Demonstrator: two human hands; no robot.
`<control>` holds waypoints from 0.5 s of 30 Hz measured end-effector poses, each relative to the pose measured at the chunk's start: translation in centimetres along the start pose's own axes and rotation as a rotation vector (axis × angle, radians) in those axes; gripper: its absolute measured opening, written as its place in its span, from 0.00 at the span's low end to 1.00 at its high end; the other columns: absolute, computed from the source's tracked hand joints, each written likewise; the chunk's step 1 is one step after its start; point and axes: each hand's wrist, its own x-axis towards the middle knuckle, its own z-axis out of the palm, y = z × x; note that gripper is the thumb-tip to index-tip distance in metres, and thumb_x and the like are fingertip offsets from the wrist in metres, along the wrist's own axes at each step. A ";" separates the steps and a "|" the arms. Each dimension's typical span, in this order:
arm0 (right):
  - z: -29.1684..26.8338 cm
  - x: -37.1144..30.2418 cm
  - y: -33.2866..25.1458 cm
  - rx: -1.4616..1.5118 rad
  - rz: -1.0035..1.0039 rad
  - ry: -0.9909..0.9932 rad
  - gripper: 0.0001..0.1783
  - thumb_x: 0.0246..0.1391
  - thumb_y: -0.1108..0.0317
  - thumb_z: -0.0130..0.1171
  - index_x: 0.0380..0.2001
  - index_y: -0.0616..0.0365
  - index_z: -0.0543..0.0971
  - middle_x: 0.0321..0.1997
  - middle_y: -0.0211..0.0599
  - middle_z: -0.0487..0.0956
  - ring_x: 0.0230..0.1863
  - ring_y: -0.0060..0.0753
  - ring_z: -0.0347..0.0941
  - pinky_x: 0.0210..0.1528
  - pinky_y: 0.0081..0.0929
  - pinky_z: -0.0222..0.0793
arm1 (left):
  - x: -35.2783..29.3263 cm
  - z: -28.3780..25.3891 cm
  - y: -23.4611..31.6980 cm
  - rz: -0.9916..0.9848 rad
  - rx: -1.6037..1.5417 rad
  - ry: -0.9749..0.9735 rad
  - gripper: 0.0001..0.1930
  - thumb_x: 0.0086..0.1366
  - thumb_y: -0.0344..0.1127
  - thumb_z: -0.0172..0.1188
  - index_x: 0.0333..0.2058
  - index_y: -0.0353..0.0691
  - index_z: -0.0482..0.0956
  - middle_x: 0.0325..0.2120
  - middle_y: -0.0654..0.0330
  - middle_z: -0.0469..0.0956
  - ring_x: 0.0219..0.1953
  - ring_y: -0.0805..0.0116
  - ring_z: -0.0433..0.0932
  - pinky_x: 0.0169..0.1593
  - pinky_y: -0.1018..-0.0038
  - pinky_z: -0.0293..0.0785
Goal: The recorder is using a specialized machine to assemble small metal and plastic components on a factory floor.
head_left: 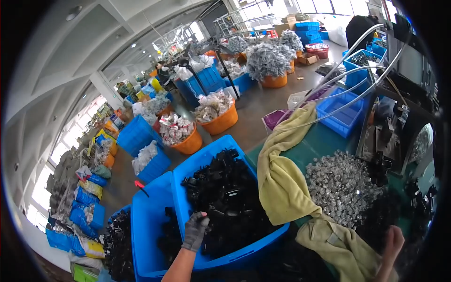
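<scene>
Where black parts (230,192) are heaped in a blue bin (249,253), the gloved left hand (195,231) is held over its left edge with fingers curled; whether anything is pinched by it, or by the right hand (393,242), cannot be told. On the green tabletop (305,145), clear round pieces (338,185) are piled beside a yellow-green towel (284,190), and beyond, the brown floor (253,113) is crowded with orange tubs (189,142) and blue crates (134,134).

Our left hand (195,231) is over a bin (246,256) of parts (230,192), another bin (148,207) to its left. On the tabletop (324,140) at our right, a towel (285,192) lies along the left edge, pieces (340,185) heaped beside it, a tray (340,112) behind.
</scene>
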 end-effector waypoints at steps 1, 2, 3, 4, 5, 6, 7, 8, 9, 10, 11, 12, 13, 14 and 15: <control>0.0 0.3 -1.2 -0.028 0.021 -0.050 0.04 0.59 0.78 0.52 0.34 0.65 0.76 0.27 0.27 0.73 0.26 0.15 0.66 0.28 0.13 0.60 | -0.3 0.7 0.6 -0.003 -0.003 -0.019 0.07 0.62 0.30 0.60 0.40 0.41 0.78 0.37 0.60 0.79 0.36 0.67 0.80 0.38 0.74 0.78; -0.2 0.3 -2.2 -0.056 0.041 -0.091 0.04 0.59 0.78 0.52 0.33 0.65 0.76 0.28 0.27 0.74 0.27 0.14 0.65 0.28 0.12 0.60 | -0.4 1.5 1.3 -0.061 -0.165 -0.055 0.07 0.62 0.29 0.60 0.40 0.41 0.78 0.37 0.61 0.78 0.35 0.69 0.79 0.36 0.76 0.78; -0.1 0.3 -1.4 -0.072 -0.030 -0.034 0.03 0.58 0.78 0.52 0.32 0.64 0.76 0.26 0.27 0.74 0.26 0.13 0.65 0.27 0.12 0.59 | -0.7 2.4 2.0 -0.122 -0.343 -0.096 0.07 0.63 0.28 0.60 0.40 0.40 0.77 0.37 0.63 0.78 0.35 0.72 0.79 0.35 0.78 0.78; -0.4 0.0 -1.6 -0.090 -0.033 -0.018 0.03 0.57 0.78 0.53 0.31 0.64 0.76 0.25 0.26 0.73 0.25 0.13 0.64 0.27 0.13 0.59 | -1.2 4.2 3.9 -0.123 -0.357 -0.145 0.07 0.63 0.28 0.60 0.40 0.40 0.77 0.37 0.63 0.78 0.35 0.72 0.79 0.35 0.78 0.78; -0.7 0.0 -2.2 -0.111 -0.043 0.003 0.03 0.57 0.78 0.54 0.30 0.64 0.76 0.24 0.26 0.73 0.24 0.13 0.64 0.26 0.13 0.59 | -1.9 6.6 6.4 -0.143 -0.528 -0.208 0.08 0.62 0.26 0.60 0.40 0.39 0.77 0.36 0.61 0.78 0.35 0.71 0.79 0.36 0.77 0.78; -1.4 -0.2 -2.2 -0.108 -0.026 0.044 0.03 0.55 0.76 0.56 0.29 0.63 0.77 0.22 0.26 0.73 0.23 0.13 0.64 0.25 0.15 0.60 | -1.9 8.9 7.8 -0.171 -0.708 -0.280 0.09 0.61 0.25 0.61 0.41 0.38 0.77 0.36 0.59 0.79 0.35 0.70 0.79 0.36 0.76 0.78; -1.9 -0.4 -2.7 -0.110 0.006 0.046 0.04 0.56 0.75 0.56 0.28 0.62 0.77 0.22 0.27 0.74 0.23 0.15 0.66 0.26 0.16 0.62 | -1.9 10.2 5.9 0.219 -0.161 -0.286 0.12 0.58 0.21 0.62 0.41 0.38 0.77 0.38 0.56 0.79 0.34 0.69 0.79 0.37 0.76 0.79; -1.9 -0.4 -3.5 -0.129 0.050 0.070 0.05 0.57 0.74 0.56 0.27 0.61 0.76 0.22 0.27 0.74 0.24 0.16 0.67 0.28 0.17 0.63 | -2.7 12.3 9.2 0.127 -0.275 -0.374 0.08 0.62 0.27 0.59 0.41 0.37 0.75 0.36 0.56 0.78 0.33 0.68 0.79 0.34 0.75 0.78; -1.2 -0.1 -4.9 0.044 0.206 0.032 0.05 0.57 0.72 0.56 0.28 0.61 0.77 0.23 0.30 0.76 0.23 0.18 0.69 0.27 0.17 0.66 | -4.2 13.7 12.8 0.021 -0.366 -0.465 0.07 0.65 0.32 0.56 0.40 0.37 0.73 0.34 0.56 0.78 0.33 0.67 0.78 0.30 0.74 0.78; -0.4 0.4 -7.6 0.270 0.378 -0.010 0.06 0.57 0.70 0.55 0.29 0.60 0.76 0.25 0.34 0.78 0.24 0.21 0.72 0.27 0.20 0.69 | -4.5 14.7 7.3 0.463 -0.202 -0.417 0.12 0.62 0.26 0.59 0.44 0.34 0.75 0.51 0.51 0.72 0.42 0.62 0.79 0.43 0.71 0.80; 1.1 0.6 -8.4 0.492 0.444 -0.023 0.06 0.58 0.70 0.53 0.30 0.60 0.76 0.27 0.39 0.80 0.25 0.25 0.74 0.29 0.23 0.72 | -6.3 16.4 10.1 0.224 -0.510 -0.548 0.13 0.64 0.33 0.58 0.45 0.35 0.73 0.45 0.53 0.74 0.42 0.65 0.77 0.47 0.71 0.77; 1.6 0.5 -9.0 0.581 0.396 -0.085 0.07 0.58 0.69 0.53 0.30 0.61 0.75 0.30 0.41 0.81 0.29 0.27 0.75 0.35 0.25 0.73 | -8.2 17.9 13.8 -0.026 -0.783 -0.679 0.16 0.65 0.39 0.57 0.46 0.35 0.72 0.40 0.56 0.76 0.42 0.67 0.76 0.51 0.72 0.74; 1.7 -0.3 -9.0 0.594 0.284 -0.170 0.07 0.59 0.70 0.51 0.31 0.62 0.75 0.33 0.42 0.81 0.35 0.27 0.76 0.43 0.26 0.73 | -8.5 20.5 9.6 -0.045 -0.863 -0.861 0.18 0.66 0.32 0.51 0.54 0.36 0.69 0.44 0.49 0.78 0.42 0.55 0.80 0.44 0.63 0.78; 2.7 -1.1 -10.6 0.669 0.298 -0.171 0.06 0.60 0.72 0.50 0.33 0.62 0.75 0.36 0.43 0.81 0.39 0.27 0.75 0.48 0.27 0.71 | -9.8 22.7 11.2 -0.035 -0.853 -0.926 0.18 0.67 0.32 0.52 0.54 0.36 0.68 0.44 0.53 0.77 0.42 0.59 0.78 0.43 0.65 0.78; 3.5 -1.8 -11.5 0.678 0.277 -0.172 0.06 0.61 0.73 0.49 0.35 0.62 0.75 0.41 0.42 0.80 0.42 0.27 0.75 0.50 0.27 0.70 | -12.2 25.2 12.4 -0.033 -0.837 -0.988 0.18 0.68 0.31 0.53 0.55 0.36 0.67 0.45 0.57 0.75 0.41 0.62 0.77 0.43 0.67 0.78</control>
